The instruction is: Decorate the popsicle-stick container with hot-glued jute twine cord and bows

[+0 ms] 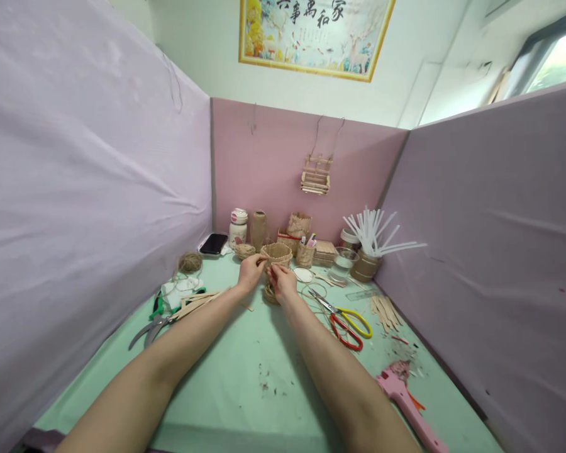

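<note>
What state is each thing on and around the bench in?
Left hand: at basket, grip unclear
Right hand: beside left, grip unclear
Basket: upright, open-topped
Shears: blades open
Scissors: lying flat, handles spread
Glue gun: lying on its side, power unclear
Phone: screen dark
White jar: upright, lid on
Clear cup: upright, uncovered
White sticks: fanned out in pot
Wooden swing: hanging

Left hand (251,272), right hand (283,281): contents indistinct
</note>
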The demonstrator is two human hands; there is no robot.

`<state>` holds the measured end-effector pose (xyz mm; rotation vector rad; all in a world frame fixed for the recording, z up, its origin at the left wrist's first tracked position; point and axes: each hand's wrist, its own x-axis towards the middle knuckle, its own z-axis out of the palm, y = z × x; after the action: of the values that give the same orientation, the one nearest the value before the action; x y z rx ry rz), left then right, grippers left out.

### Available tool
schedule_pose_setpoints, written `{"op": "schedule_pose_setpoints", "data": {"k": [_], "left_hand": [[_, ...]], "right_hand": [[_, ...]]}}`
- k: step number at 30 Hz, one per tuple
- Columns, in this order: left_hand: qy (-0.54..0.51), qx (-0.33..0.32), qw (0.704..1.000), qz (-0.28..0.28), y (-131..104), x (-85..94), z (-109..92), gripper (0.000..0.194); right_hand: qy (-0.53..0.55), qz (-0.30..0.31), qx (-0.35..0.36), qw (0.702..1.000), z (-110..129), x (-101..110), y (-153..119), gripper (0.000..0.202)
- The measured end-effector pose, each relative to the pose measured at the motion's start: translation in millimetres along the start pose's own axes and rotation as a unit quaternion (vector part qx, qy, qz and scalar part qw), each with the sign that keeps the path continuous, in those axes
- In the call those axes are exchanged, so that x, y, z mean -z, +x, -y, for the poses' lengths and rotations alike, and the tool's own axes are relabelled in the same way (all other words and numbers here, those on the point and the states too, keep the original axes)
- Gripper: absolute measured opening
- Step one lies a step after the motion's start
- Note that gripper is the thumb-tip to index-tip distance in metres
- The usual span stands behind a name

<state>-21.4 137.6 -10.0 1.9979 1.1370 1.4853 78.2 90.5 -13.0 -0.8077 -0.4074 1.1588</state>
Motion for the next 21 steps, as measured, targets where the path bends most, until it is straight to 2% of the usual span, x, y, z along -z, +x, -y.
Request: {"op": "schedule_pose_setpoints", "data": {"k": [8, 21], "left_hand": [[-0.025, 0.018, 0.999, 0.009, -2.6, 1.3, 3.8, 0.021], [-0.044, 0.064, 0.997, 0.016, -5.2, 2.4, -3.2, 0.022]], "right_hand": [[-0.02, -0.013, 0.017, 1.0, -6.3, -8.6, 7.9, 0.015], [-0.047, -0.048, 0.06, 0.996, -22.9, -15.4, 9.9, 0.009]]}}
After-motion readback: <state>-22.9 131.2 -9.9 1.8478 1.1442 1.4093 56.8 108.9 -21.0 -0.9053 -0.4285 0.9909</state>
